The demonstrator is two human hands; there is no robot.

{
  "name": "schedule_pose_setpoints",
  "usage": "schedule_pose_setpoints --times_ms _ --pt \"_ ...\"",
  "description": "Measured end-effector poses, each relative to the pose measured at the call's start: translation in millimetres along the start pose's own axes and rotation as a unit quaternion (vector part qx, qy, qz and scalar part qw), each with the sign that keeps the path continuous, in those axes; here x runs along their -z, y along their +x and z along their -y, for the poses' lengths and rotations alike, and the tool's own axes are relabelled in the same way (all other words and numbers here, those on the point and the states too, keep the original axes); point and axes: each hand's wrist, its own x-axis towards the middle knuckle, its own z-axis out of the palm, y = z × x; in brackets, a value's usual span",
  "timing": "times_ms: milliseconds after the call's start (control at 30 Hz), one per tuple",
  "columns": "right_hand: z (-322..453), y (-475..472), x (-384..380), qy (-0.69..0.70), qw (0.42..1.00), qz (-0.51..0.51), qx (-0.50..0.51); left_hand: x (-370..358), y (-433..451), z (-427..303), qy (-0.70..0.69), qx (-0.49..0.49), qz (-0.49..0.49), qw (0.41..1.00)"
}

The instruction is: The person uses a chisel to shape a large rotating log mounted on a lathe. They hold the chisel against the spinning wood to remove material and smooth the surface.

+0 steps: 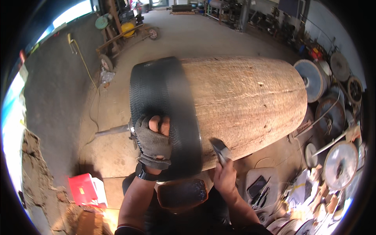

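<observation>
A large wooden roller [249,102] lies before me, its surface rough and fibrous. A wide black band with a fine, mesh-like texture [164,97] wraps its left end. My left hand [154,138], in a grey fingerless glove, presses on the band near its left edge with the fingers curled. Its thumb is hidden. My right hand [225,176] is bare and grips a flat metal hand tool [221,149]. The tool's dark end is at the wood just right of the band; whether it touches is unclear. A metal shaft [113,131] sticks out of the roller's left end.
Below the roller, a dark orange-rimmed tray [182,192] sits between my legs. A plastic stool [273,179] at right carries a phone [257,185] and pliers [261,199]. Metal discs [340,166] line the right side. A red box [83,189] lies left; a wheeled cart [126,38] stands beyond.
</observation>
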Motion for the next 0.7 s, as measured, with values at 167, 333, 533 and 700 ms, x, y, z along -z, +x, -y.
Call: schedule_pose_setpoints --times_ms 167,333,533,700 --pt "-5.0 -25.0 -6.1 0.05 0.999 -0.013 0.012 11.0 -33.9 -63.0 -0.204 0.044 -0.023 0.978" --pt "-5.3 -34.2 -5.0 0.066 0.997 -0.016 0.038 1.3 -57.0 -96.7 -0.22 0.047 0.03 0.974" --pt "-12.0 -38.1 -3.7 0.077 0.997 -0.005 0.028 1.8 -48.6 -105.5 -0.191 0.058 0.067 0.978" --pt "7.0 -33.4 4.8 0.121 0.992 -0.022 0.02 -18.2 -66.4 -118.1 -0.282 0.28 0.128 0.909"
